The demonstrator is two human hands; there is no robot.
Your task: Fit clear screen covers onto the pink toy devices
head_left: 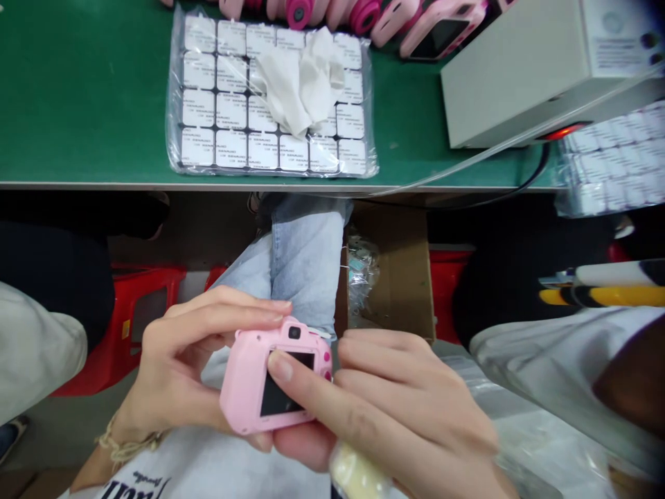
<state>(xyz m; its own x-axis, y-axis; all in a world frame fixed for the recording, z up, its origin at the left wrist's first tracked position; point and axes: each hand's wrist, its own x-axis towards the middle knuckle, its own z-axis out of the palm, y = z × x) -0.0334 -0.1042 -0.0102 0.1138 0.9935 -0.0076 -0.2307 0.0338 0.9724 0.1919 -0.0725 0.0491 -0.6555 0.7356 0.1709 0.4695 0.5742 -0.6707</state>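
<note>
Pink toy camera held in both hands over the lap, at 6 o'clock of the green bench (88, 90).

The left hand (181, 367) cupped the pink toy camera (257, 384), fingers curled over its top; the right hand (395, 409) pressed a thumb on its dark screen (278, 395), which risked smudging; a loosened grip would likely drop it.

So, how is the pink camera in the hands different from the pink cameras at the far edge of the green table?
The pink camera is held by the left hand and right hand over the lap; the pink cameras lie on the green table. The held one is whole in view, with the right thumb on its dark screen; the far ones are cut off by the frame edge. Both share the pink body and dark screen.
</note>
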